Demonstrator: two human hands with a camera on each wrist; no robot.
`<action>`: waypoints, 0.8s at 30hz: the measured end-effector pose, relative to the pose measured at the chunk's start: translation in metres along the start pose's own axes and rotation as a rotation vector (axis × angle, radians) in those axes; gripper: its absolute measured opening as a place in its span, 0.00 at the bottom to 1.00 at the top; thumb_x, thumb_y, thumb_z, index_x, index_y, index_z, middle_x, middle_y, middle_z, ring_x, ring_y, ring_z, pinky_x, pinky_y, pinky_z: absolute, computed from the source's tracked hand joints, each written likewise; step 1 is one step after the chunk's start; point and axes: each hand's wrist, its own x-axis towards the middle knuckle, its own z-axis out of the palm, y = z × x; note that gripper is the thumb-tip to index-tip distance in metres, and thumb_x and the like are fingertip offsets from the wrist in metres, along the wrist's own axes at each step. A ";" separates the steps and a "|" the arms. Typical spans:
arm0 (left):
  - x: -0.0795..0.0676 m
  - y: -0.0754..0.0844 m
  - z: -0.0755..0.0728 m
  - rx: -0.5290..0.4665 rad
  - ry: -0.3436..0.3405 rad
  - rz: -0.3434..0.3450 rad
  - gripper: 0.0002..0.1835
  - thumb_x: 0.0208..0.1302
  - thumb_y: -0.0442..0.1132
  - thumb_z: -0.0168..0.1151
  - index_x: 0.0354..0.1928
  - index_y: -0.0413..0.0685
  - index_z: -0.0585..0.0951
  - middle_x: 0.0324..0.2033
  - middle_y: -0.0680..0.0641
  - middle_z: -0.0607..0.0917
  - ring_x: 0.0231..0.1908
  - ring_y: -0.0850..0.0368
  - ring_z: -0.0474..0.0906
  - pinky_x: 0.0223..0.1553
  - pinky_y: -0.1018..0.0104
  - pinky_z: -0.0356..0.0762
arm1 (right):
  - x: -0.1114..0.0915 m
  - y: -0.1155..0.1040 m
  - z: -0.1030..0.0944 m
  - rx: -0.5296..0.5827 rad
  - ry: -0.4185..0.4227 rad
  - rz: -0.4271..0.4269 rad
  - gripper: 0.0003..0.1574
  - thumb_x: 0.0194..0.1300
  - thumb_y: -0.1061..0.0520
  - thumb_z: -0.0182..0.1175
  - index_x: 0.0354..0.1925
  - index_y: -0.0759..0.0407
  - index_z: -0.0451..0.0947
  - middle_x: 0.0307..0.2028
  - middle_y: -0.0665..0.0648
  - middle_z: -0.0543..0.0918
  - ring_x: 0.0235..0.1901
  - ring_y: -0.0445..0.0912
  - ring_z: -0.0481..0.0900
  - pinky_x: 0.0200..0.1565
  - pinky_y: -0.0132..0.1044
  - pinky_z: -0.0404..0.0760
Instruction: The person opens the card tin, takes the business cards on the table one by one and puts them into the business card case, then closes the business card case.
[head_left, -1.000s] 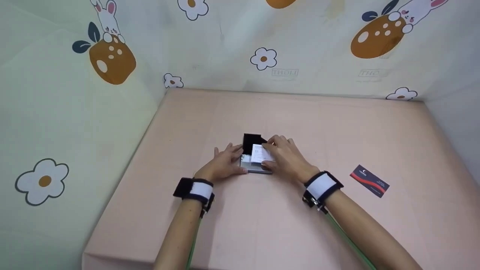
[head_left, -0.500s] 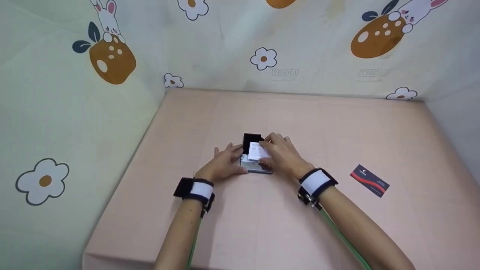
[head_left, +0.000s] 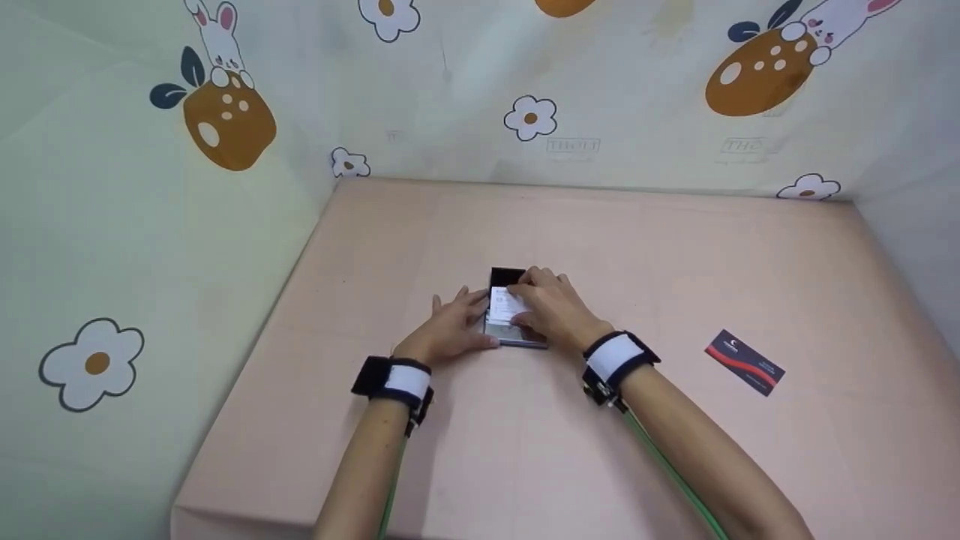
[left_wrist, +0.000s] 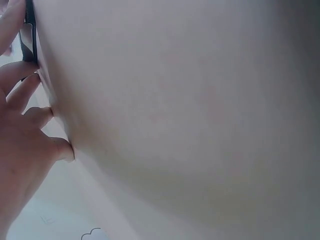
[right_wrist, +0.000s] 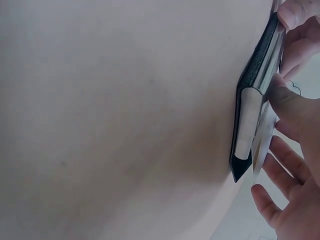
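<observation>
A small card case [head_left: 516, 335] lies open on the pink cloth in the head view, its black lid [head_left: 507, 277] pointing away and its silvery tray facing up. My left hand [head_left: 444, 330] holds the case's left side, thumb at the near corner and fingers farther back. Between thumb and fingers, my right hand [head_left: 559, 311] pinches a white printed card [head_left: 503, 306] over the tray. In the right wrist view the dark-edged case [right_wrist: 254, 75] shows side-on, with the right hand [right_wrist: 300, 165] beside it. The left wrist view catches only the case's edge [left_wrist: 29, 35].
To the right of the hands lies a dark business card [head_left: 745, 363] with a red stripe. Pink cloth [head_left: 637, 240] covers the table. Patterned sheets [head_left: 442, 97] stand along the back and sides. A green cable [head_left: 667, 465] runs from the right wrist strap.
My right hand has moved left and carries the white card across the case toward its left side. My left hand keeps its place on the case. The view has shifted slightly.
</observation>
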 end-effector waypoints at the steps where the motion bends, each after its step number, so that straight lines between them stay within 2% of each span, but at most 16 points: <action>1: 0.000 0.000 0.000 0.000 -0.001 0.001 0.40 0.53 0.54 0.64 0.67 0.55 0.60 0.70 0.56 0.54 0.72 0.50 0.36 0.67 0.41 0.21 | 0.000 0.000 0.001 0.003 -0.004 0.003 0.32 0.53 0.48 0.66 0.55 0.58 0.75 0.48 0.58 0.74 0.49 0.52 0.71 0.51 0.45 0.69; 7: 0.000 0.002 0.001 0.002 0.002 0.001 0.40 0.53 0.54 0.64 0.67 0.56 0.60 0.70 0.56 0.54 0.72 0.49 0.36 0.67 0.41 0.21 | 0.000 0.004 0.005 0.033 -0.009 0.021 0.32 0.53 0.48 0.66 0.55 0.58 0.75 0.48 0.57 0.75 0.49 0.52 0.71 0.54 0.45 0.70; 15: -0.001 0.003 0.000 -0.004 -0.014 0.000 0.39 0.54 0.54 0.63 0.68 0.57 0.60 0.71 0.52 0.53 0.72 0.48 0.35 0.67 0.41 0.20 | -0.002 0.006 0.008 0.079 -0.029 0.031 0.31 0.55 0.45 0.63 0.56 0.55 0.74 0.49 0.56 0.74 0.50 0.51 0.69 0.52 0.45 0.72; 24: 0.001 0.001 -0.001 0.008 0.000 0.031 0.40 0.54 0.52 0.64 0.67 0.53 0.61 0.70 0.53 0.55 0.72 0.45 0.37 0.66 0.38 0.20 | -0.008 0.001 0.008 0.034 -0.014 -0.062 0.21 0.62 0.51 0.57 0.53 0.56 0.77 0.51 0.63 0.74 0.49 0.55 0.71 0.50 0.48 0.72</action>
